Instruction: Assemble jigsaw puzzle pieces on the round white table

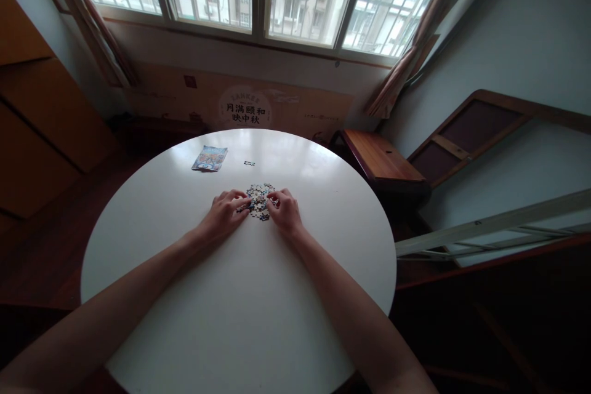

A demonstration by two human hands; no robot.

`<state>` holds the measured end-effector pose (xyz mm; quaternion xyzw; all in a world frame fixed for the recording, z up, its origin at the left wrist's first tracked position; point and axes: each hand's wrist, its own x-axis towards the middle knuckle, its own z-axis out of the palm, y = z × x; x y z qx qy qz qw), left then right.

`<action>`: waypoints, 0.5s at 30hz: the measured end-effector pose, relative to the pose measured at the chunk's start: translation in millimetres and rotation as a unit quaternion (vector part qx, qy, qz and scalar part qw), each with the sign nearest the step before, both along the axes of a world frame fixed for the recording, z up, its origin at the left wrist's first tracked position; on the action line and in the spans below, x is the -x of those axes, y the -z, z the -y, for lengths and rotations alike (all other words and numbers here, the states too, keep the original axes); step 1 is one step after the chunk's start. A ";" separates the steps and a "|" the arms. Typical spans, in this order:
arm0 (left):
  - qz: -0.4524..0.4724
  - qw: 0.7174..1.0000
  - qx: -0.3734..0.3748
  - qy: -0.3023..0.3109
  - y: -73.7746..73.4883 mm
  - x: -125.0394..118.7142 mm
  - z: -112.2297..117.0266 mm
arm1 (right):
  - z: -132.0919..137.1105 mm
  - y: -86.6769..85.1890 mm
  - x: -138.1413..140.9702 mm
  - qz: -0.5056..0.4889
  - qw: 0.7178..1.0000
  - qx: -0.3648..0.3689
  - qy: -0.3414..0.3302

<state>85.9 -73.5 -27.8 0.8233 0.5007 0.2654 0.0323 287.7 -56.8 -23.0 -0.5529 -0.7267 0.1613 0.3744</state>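
Observation:
A heap of small jigsaw puzzle pieces (257,194) lies near the middle of the white round table (221,308), many with pale backs and some with coloured faces. My left hand (225,209) rests at the heap's left edge, fingers stretched over the pieces and a gap between thumb and index finger. On the right edge, my right hand (285,209) has its fingers curled in, with thumb and index finger pinched on a puzzle piece that is mostly hidden. Beyond the heap sits a small group of pieces (249,163), apart from the rest.
A colourful printed packet or sheet (210,159) lies at the table's far left. Behind the table are a printed banner (295,101) and barred windows. A wooden stool or bench (383,157) stands to the right, and orange-brown cabinets (46,111) are on the left.

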 end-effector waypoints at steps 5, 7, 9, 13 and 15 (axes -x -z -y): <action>0.014 1.000 0.009 -0.016 -0.8 -0.4 0.8 | 5.0 -2.7 1.5 0.024 0.998 -0.030 -0.054; 0.020 0.999 0.015 -0.019 -0.8 -0.4 0.7 | 6.4 -2.7 1.9 0.044 0.995 -0.047 -0.079; 0.025 0.999 0.018 -0.017 -0.6 -0.3 0.5 | 6.8 -2.0 2.1 0.062 0.992 -0.055 -0.092; 0.036 0.999 0.013 -0.011 0.2 0.3 -0.3 | 6.2 -0.3 2.3 0.078 0.991 -0.054 -0.097; 0.040 0.999 0.012 -0.010 0.7 0.6 -0.8 | 6.0 0.2 2.4 0.080 0.990 -0.057 -0.098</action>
